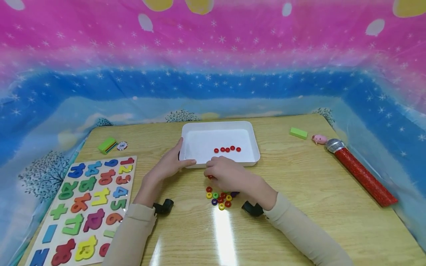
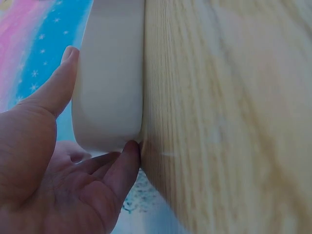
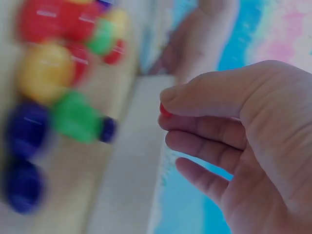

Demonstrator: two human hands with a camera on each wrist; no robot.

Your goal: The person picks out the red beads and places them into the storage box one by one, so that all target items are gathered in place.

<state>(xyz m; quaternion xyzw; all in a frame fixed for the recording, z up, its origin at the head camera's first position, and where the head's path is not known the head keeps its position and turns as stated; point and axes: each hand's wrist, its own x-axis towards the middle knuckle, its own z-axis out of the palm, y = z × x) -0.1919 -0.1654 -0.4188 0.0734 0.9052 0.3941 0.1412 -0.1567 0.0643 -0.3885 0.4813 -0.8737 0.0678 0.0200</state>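
A white plastic tray (image 1: 217,126) stands near the back of the table with several red ring beads (image 1: 227,149) in a loose row inside. At its near left corner my left hand (image 1: 168,162) holds it, thumb on the near rim and fingers along the left side; the left wrist view shows the fingertips low against the tray wall (image 2: 109,73). Between thumb and index finger my right hand (image 1: 229,175) pinches a red bead (image 3: 165,111), close outside the tray's near wall. Below that hand lies a pile of red, yellow, green and purple beads (image 1: 223,195), partly covered by it.
A number puzzle board (image 1: 132,173) lies at the left, with green blocks (image 1: 107,145) and a poker chip (image 1: 122,146) behind it. At the right are a light green block (image 1: 298,133), a pink pig figure (image 1: 320,139) and a red glitter microphone (image 1: 362,171).
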